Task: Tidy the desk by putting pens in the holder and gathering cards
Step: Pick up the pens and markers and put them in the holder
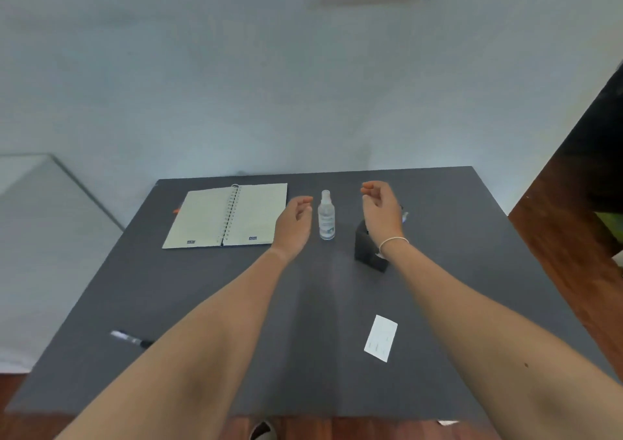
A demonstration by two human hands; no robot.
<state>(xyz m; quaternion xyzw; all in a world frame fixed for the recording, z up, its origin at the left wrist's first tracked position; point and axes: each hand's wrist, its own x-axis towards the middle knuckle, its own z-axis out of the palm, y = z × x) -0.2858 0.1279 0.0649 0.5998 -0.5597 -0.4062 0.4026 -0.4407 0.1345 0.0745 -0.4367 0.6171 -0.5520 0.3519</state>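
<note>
**Two empty hands raised over a grey desk, with a spray bottle between them**

The left hand (295, 219) and right hand (379, 209) are both held out above the dark grey desk top (236, 305), palms turned inward, fingers loosely curled and holding nothing. A thin pale band circles the right wrist.

Between the hands, closer to the left one, stands a small clear plastic spray bottle (326, 215), upright. Directly under the right wrist sits a black box-shaped pen holder (364, 249), partly hidden by that arm. Just past the right hand lies something small and pale, possibly a pen; it is too hidden to tell.

Left of the left hand lies an open spiral-bound notebook (226, 215) with pale pages. Well back toward the person, beside the left forearm, lies a black-and-silver pen (131, 338). Back beside the right forearm lies a white rectangular card (381, 338), flat on the desk.

Risks, as a judgement: either hand dropping or sweeping inward could topple the tall, narrow bottle. The right wrist could knock the holder. The flat card may resist pinching and slide.
</note>
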